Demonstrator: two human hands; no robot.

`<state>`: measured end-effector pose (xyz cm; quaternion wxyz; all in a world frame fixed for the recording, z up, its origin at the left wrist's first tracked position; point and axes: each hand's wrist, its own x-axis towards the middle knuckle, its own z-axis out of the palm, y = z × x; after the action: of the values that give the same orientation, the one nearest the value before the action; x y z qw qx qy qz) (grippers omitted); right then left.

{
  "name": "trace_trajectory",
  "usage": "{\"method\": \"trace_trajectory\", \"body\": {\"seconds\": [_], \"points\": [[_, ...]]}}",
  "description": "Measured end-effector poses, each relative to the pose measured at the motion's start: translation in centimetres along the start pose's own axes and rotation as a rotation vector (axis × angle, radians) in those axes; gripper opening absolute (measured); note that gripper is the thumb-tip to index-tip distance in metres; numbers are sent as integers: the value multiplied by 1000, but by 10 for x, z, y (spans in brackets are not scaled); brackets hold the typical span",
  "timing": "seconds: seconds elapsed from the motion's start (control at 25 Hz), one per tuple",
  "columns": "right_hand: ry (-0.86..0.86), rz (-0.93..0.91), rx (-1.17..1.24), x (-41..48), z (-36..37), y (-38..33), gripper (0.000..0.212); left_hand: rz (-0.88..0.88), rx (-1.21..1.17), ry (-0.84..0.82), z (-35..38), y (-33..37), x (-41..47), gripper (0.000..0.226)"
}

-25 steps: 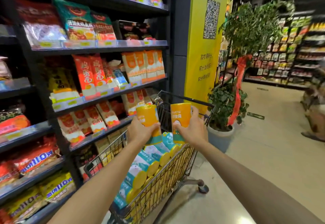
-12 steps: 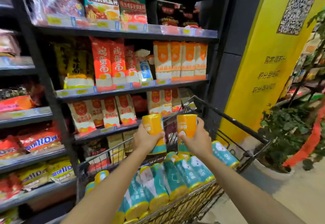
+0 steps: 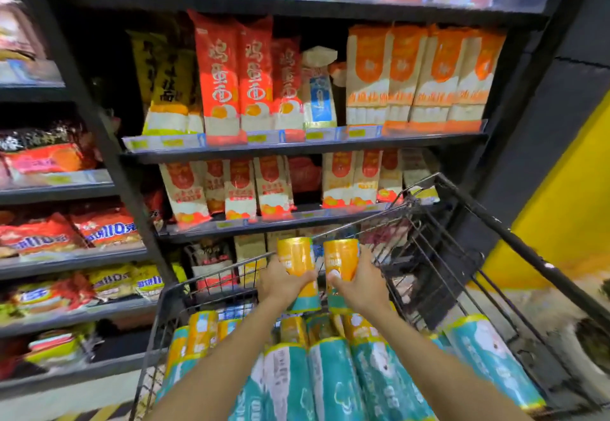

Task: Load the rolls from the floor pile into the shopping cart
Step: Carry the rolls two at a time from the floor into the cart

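Two rolls [image 3: 296,262] held above wire cart [image 3: 521,243]; packet-stocked shelves [image 3: 297,151] beyond, yellow wall [image 3: 567,209]

Glossy plastic-wrapped rolls [image 3: 333,384], wire-metal cart [image 3: 439,255]

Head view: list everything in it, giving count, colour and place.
Shelves: several, black, left and ahead.
Packets: many, red, orange and yellow, on the shelves.
Wall: one, yellow, far right.
Cart: one, black wire, below centre.
Loaded rolls: many, teal with orange ends, lying in the cart.
Left roll: one, orange and teal, above the cart.
Right roll: one, orange and teal, beside it.
Left hand: grips the left roll.
Right hand: grips the right roll.
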<state>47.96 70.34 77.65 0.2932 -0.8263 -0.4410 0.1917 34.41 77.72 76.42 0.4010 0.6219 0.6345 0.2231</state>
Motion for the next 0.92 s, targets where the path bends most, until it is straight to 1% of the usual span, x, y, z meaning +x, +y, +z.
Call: {"method": "trace_trajectory", "body": {"seconds": [0.08,0.2,0.24,0.32,0.36,0.48,0.52,0.6,0.64,0.68,0.72,0.76,0.84,0.92], "points": [[-74,45,-48,17,19,10,87,-75,38,-47,18,-15,19,75],[-160,104,-95,36,40,30,74,-158,87,-194,42,-35,39,66],[-198,132,-106,40,46,36,74,-197,96,-218,49,-42,43,68],[-276,185,-127,48,60,47,77,-286,107,-246,68,-63,55,84],[-314,201,-142,50,67,52,78,-333,109,-258,73,-69,57,87],[-396,243,-188,59,83,62,71,-404,107,-277,79,-78,58,72],[-420,258,-202,59,86,65,71,-414,127,-280,83,-81,58,72],[-486,284,-241,58,95,70,80,-434,181,-317,92,-92,61,74],[-525,292,-269,59,99,72,87,-435,211,-349,97,-97,65,69],[-554,306,-286,60,102,75,93,-434,239,-392,101,-101,66,59],[-578,330,-287,62,103,77,95,-439,266,-425,104,-103,66,51],[-590,352,-275,63,104,79,94,-447,288,-451,107,-106,66,51],[-590,385,-241,63,106,82,91,-436,327,-494,111,-106,69,57],[-588,419,-223,64,108,82,94,-443,334,-525,113,-109,71,60]]}}
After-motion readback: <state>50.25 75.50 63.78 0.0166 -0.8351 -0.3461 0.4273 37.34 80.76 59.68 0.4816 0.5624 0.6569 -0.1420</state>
